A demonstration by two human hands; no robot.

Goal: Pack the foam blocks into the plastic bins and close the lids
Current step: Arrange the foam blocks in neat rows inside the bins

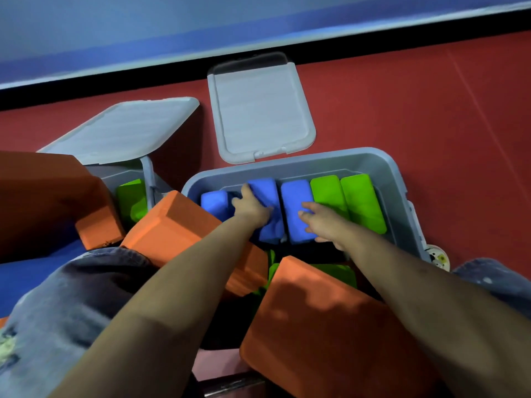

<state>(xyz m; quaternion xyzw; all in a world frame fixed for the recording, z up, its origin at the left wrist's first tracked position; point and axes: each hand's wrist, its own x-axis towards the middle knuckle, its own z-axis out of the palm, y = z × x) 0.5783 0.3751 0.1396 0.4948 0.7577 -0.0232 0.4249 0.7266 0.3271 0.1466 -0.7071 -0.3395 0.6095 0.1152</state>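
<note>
A grey plastic bin lies open on the red floor, holding three blue foam blocks and two green ones set upright in a row. My left hand grips the middle blue block, which is squeezed and creased under it. My right hand rests with straight fingers on the right blue block. The bin's grey lid lies flat behind it. A second bin at the left holds green blocks, its lid tilted up.
Large orange foam blocks crowd the foreground: one under my left forearm, one below my right arm, another at the far left. Green blocks lie between them. My denim-covered knees flank the view. A dark wall base runs behind.
</note>
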